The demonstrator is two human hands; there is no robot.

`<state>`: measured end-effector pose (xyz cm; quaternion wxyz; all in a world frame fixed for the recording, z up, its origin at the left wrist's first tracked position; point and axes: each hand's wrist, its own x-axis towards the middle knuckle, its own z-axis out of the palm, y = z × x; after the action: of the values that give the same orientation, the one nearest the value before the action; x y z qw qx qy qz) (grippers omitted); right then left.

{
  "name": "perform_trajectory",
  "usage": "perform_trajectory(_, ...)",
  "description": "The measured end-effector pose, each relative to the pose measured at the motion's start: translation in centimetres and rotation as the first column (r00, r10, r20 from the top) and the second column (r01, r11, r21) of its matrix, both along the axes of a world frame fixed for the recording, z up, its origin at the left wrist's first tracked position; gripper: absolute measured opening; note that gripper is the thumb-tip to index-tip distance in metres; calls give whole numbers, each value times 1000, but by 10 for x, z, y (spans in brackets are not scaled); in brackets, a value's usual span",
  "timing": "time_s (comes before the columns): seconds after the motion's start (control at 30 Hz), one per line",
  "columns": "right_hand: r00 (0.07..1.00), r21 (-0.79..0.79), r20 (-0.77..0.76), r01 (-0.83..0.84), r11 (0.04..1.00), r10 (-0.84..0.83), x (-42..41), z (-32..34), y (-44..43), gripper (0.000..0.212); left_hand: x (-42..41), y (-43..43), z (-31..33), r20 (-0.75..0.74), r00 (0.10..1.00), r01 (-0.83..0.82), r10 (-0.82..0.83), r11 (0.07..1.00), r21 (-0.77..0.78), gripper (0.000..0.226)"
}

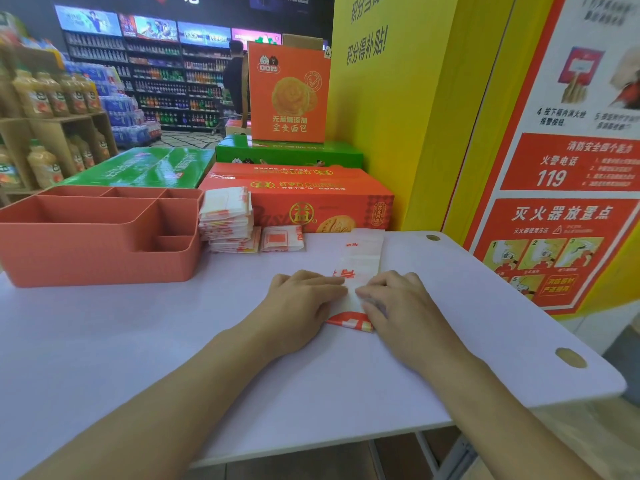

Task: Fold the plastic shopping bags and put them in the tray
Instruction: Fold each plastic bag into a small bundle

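A white plastic bag (363, 252) with red print lies as a long narrow strip on the white table (173, 341), running away from me. My left hand (301, 299) and my right hand (394, 299) press flat on its near end, fingertips almost meeting over it. A red corner of the bag shows below my hands. A stack of folded bags (227, 220) stands at the back, with one folded bag (282, 239) lying beside it. The orange compartment tray (93, 251) sits at the left with nothing visible inside it.
Red and green cartons (311, 199) are piled behind the table against a yellow wall (398, 133). A fire-safety poster (561, 202) hangs on the right. Shop shelves with bottles (52, 98) stand at the far left. The table's right edge runs near my right arm.
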<state>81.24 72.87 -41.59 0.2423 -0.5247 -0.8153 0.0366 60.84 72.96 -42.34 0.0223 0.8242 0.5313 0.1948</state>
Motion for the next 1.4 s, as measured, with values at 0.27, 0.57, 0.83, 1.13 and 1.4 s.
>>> perform_trajectory(0.27, 953, -190, 302, 25, 981, 35, -10, 3, -8, 55, 3, -4, 3, -42, 999, 12, -17, 995, -103, 43)
perform_trajectory(0.57, 924, -283, 375, 39, 958, 74, -7, 4, -3, 59, 2, 1, 8, -167, 985, -2, -36, 976, -218, 48)
perform_trajectory(0.83, 993, -151, 52, -99, 984, 108, 3, 1, -6, 55, -6, -2, 4, -17, 1000, 11, -14, 986, -167, 58)
perform_trajectory(1.13, 985, -60, -90, -153, 986, 148, 5, 2, -1, 31, -15, -3, 8, 106, 994, 61, -40, 976, -209, 71)
perform_trajectory(1.4, 949, -140, -295, -155, 978, 108, 3, 7, -6, 18, -18, 1, 5, 320, 947, 53, -22, 995, -89, 17)
